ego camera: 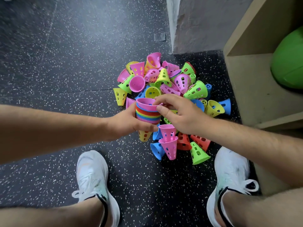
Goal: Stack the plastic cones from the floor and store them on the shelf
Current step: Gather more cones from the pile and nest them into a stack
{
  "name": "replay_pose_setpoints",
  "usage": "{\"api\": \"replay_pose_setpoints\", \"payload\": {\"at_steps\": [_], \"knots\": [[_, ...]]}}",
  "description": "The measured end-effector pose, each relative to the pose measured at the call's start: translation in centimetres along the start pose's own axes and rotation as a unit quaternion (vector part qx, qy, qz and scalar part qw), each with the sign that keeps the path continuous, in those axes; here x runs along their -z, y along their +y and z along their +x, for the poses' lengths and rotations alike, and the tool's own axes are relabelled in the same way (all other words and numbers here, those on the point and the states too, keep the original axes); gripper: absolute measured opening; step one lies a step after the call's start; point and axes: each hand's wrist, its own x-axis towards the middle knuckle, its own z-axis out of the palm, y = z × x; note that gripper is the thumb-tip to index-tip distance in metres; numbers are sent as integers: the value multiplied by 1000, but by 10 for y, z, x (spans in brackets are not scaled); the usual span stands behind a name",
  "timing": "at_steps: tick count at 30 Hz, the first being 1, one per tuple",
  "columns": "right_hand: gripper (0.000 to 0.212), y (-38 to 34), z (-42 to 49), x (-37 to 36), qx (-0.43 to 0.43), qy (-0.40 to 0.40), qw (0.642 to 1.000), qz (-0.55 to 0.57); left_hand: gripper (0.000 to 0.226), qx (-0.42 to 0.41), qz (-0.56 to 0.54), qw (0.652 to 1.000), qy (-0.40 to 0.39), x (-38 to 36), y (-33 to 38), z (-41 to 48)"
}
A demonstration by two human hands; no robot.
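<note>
A pile of loose plastic cones [172, 82] in pink, yellow, green, blue and red lies on the dark speckled floor. My left hand [126, 123] grips a stack of nested cones [148, 114], wide ends up, held just above the pile's near side. A pink cone [146, 104] sits on top of the stack. My right hand [178, 110] pinches that pink cone's rim with thumb and fingers. Two pink cones nested together [168, 141] lie below the stack.
A beige shelf unit [255, 89] stands at the right with a green ball [288, 63] in its lower compartment. A grey wall corner [188, 25] rises behind the pile. My two white shoes [93, 177] [229, 177] stand on the floor at either side.
</note>
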Motion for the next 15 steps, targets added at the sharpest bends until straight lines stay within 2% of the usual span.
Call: {"api": "replay_pose_setpoints", "payload": {"at_steps": [2, 4, 7, 10, 12, 15], "knots": [[25, 1, -5, -2, -36, -50, 996, 59, 74, 4, -12, 1000, 1, -8, -9, -9], [29, 10, -9, -4, -49, -67, 996, 46, 72, 15, -13, 1000, 7, -15, -19, -15], [28, 32, -10, -5, -72, -49, 992, -90, 63, 41, -7, 999, 18, -20, -31, -21], [31, 53, -12, -4, -103, -130, 961, -222, 68, 68, 11, 998, 14, -22, -40, -21], [32, 62, -16, -7, -103, -168, 941, -273, 69, 78, 15, 997, 15, -21, -43, -21], [27, 65, -22, -11, -106, -155, 937, -294, 68, 82, 19, 996, 8, -19, -42, -19]]}}
